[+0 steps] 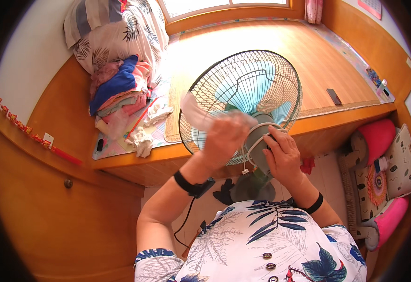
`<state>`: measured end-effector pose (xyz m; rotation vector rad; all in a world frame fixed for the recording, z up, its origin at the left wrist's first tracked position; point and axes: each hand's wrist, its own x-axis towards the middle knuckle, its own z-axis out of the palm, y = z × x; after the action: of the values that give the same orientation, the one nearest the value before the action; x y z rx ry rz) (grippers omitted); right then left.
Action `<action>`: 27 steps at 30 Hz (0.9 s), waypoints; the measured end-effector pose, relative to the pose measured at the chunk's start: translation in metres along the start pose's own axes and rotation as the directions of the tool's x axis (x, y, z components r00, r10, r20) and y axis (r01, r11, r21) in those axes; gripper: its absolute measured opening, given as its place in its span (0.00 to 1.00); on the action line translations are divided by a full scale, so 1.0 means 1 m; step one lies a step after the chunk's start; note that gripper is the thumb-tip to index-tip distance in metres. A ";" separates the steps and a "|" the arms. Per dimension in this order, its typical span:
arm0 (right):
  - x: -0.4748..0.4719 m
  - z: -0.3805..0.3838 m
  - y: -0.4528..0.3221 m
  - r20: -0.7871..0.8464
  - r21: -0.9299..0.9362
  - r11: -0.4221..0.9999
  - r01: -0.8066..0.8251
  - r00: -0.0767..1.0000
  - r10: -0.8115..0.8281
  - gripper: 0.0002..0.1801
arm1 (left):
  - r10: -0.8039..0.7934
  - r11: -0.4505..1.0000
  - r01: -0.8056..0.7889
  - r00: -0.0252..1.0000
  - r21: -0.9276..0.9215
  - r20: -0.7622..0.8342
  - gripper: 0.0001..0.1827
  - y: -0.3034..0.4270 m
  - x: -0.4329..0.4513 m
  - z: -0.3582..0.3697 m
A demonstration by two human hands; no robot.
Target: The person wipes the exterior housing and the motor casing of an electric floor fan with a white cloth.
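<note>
Before me stands an electric fan [244, 86] with a dark wire cage, light-blue blades and a grey motor housing [261, 155]. My left hand [223, 139], blurred by motion, grips a thin whitish sheet [194, 112] in front of the cage; whether it is cloth or plastic film is unclear. A white power cord [250, 152] loops around the housing, and its plug [244, 171] hangs below my left hand. With bent fingers, my right hand [283, 155] holds the cord against the housing's right side. The fan's grey base [253, 190] rests on the floor, partly hidden.
Behind the fan is a raised wooden platform [349, 112] with a dark flat object [334, 96] on it. Folded clothes [121, 88] and crumpled white cloths [143, 141] lie at left. A pink-armed seat [374, 179] stands right; a dark item [224, 192] lies beside the base.
</note>
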<state>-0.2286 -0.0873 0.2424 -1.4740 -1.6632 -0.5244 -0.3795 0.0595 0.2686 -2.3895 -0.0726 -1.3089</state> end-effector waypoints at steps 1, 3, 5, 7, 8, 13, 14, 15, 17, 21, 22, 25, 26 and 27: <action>0.000 0.000 0.000 0.003 0.001 1.000 -0.001 1.000 0.001 0.18 | 0.004 1.000 -0.004 1.000 0.001 -0.001 0.13 0.004 -0.003 0.001; 0.000 0.000 -0.001 0.001 0.002 1.000 -0.004 1.000 0.004 0.18 | -0.035 0.997 0.046 0.988 -0.067 0.151 0.20 0.005 -0.013 0.008; 0.000 0.000 -0.001 0.017 0.011 1.000 -0.009 1.000 0.009 0.18 | -0.029 0.996 0.042 0.988 -0.081 0.150 0.20 -0.012 -0.019 0.007; 0.000 -0.001 0.000 0.017 -0.003 1.000 -0.014 1.000 0.014 0.19 | 0.051 0.999 -0.051 0.992 0.002 0.118 0.15 -0.021 -0.009 -0.002; -0.001 -0.002 0.001 0.019 -0.013 1.000 -0.010 1.000 0.010 0.19 | -0.010 0.999 0.015 0.994 -0.043 0.112 0.15 -0.026 -0.004 -0.011; 0.001 0.001 0.000 0.011 0.027 0.999 -0.032 0.999 0.032 0.17 | -0.154 0.968 0.154 0.988 0.197 -0.016 0.14 -0.081 -0.002 -0.040; 0.001 0.000 -0.001 0.013 0.021 0.999 -0.031 0.999 0.031 0.17 | -0.227 0.957 0.229 0.973 0.178 -0.035 0.14 -0.098 -0.001 -0.046; 0.001 0.000 -0.001 0.011 0.024 0.999 -0.033 0.999 0.033 0.17 | -0.302 0.938 0.307 0.952 0.164 -0.055 0.13 -0.108 0.006 -0.049; 0.002 -0.001 -0.002 0.002 -0.007 1.000 0.016 1.000 -0.016 0.19 | -0.316 0.935 0.332 0.940 0.126 -0.127 0.13 -0.107 0.020 -0.047; 0.000 -0.002 0.000 0.010 -0.014 1.000 0.022 1.000 -0.022 0.20 | -0.258 0.966 0.255 0.956 -0.036 -0.139 0.15 -0.068 0.050 -0.019; 0.000 -0.002 0.000 0.010 -0.014 1.000 0.024 1.000 -0.024 0.20 | -0.204 0.977 0.199 0.976 -0.076 -0.071 0.16 -0.056 0.053 -0.014; 0.002 -0.002 -0.001 0.011 -0.009 1.000 0.022 1.000 -0.022 0.20 | -0.041 0.994 0.045 0.998 0.100 -0.042 0.20 -0.034 0.035 0.005; 0.003 -0.002 -0.002 0.011 -0.006 1.000 0.017 1.000 -0.017 0.20 | -0.040 0.996 0.040 0.999 0.077 -0.008 0.19 -0.030 0.027 0.004; 0.003 -0.002 -0.001 0.009 -0.012 1.000 0.011 1.000 -0.011 0.20 | -0.035 0.998 0.034 0.999 0.045 0.026 0.18 -0.026 0.022 0.005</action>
<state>-0.2290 -0.0871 0.2457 -1.4792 -1.6787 -0.5353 -0.3696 0.0817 0.2926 -2.3779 -0.1500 -1.2778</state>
